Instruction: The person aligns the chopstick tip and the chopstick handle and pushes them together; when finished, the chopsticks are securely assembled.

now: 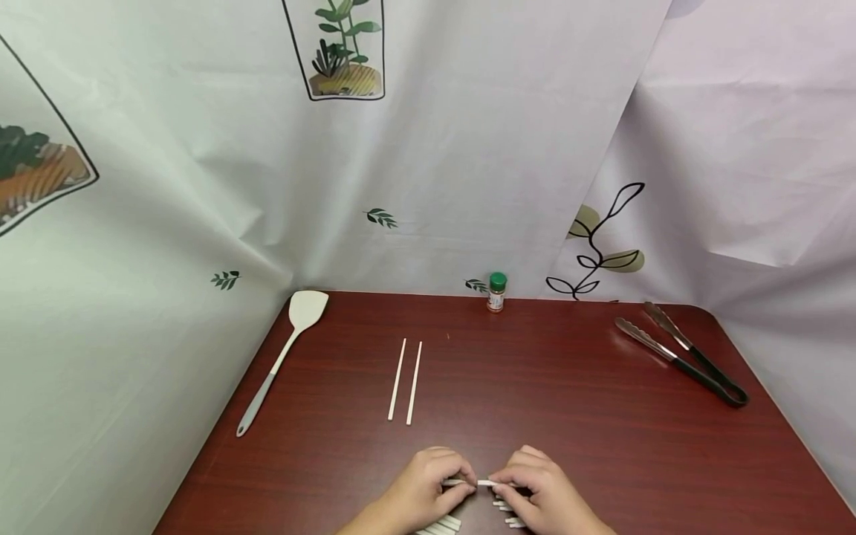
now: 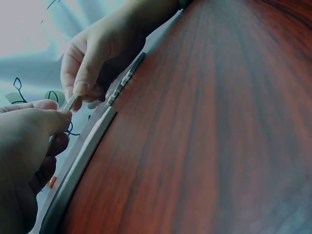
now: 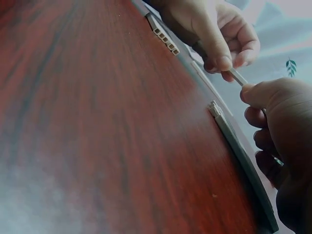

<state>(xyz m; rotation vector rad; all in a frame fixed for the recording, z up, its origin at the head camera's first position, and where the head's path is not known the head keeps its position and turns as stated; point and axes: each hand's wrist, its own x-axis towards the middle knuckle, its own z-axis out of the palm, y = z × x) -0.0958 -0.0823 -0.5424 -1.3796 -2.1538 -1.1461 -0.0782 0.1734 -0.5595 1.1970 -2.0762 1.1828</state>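
Observation:
A slim pale stick (image 1: 487,483) spans the gap between both hands above the table's near side. My left hand (image 1: 426,484) pinches it between thumb and fingertips on one side. On the other side, the thumb and fingers of my right hand (image 1: 543,492) grip it. Beneath the left hand lies a row of pale sticks (image 1: 441,524), whose square hollow ends (image 3: 165,41) show in the right wrist view. Under the right hand sits another group of sticks (image 1: 515,522) with narrower ends (image 3: 214,108). The fingers hide much of the held stick.
Two long white sticks (image 1: 397,379) lie side by side mid-table. A white turner (image 1: 307,308) with a grey handle rests at the left edge. A green-capped jar (image 1: 496,293) stands at the back, and black-handled metal tongs (image 1: 692,364) lie at the right.

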